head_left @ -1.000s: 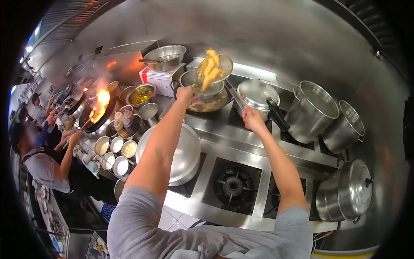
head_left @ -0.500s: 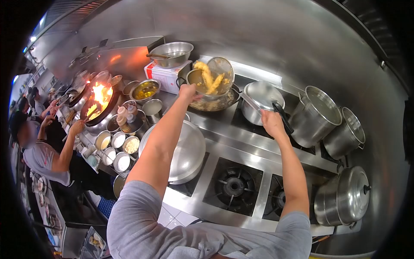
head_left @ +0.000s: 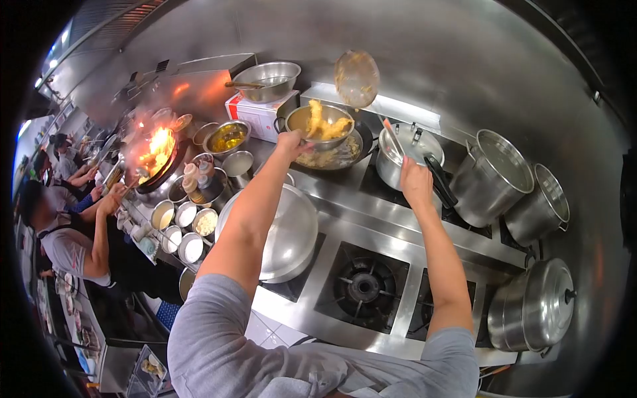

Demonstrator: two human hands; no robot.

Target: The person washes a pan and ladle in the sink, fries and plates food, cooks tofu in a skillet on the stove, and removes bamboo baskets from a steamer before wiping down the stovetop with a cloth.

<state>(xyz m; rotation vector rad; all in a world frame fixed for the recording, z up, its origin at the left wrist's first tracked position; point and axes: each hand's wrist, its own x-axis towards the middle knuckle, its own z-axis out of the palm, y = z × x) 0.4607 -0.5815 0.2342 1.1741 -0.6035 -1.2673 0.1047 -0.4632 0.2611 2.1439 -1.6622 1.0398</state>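
My left hand (head_left: 292, 145) is closed on the near rim of a metal bowl (head_left: 302, 118), which I hold over a dark wok (head_left: 361, 159). Golden battered fried pieces (head_left: 325, 128) lie in the bowl. In the wok there is oil with pale crumbs. My right hand (head_left: 417, 182) grips the handle of a round mesh skimmer (head_left: 357, 79). Its head is raised above and behind the bowl, apart from it, with crumbs stuck to the mesh. The skimmer's handle passes in front of a lidded pressure cooker (head_left: 391, 167), whose black handle (head_left: 441, 180) is close beside my right hand.
Tall steel pots (head_left: 494, 179) stand to the right, and a lidded pot (head_left: 531, 308) nearer. A large domed lid (head_left: 288, 229) is under my left arm, beside a bare burner (head_left: 363, 284). At left, a co-worker (head_left: 73, 245) works at a flaming wok (head_left: 159, 156) near several ingredient containers (head_left: 191, 247).
The skimmer has lifted up and away from the bowl, while the fried pieces stay in the bowl. My left hand has hardly moved. The co-worker's arms have shifted at the flaming wok.
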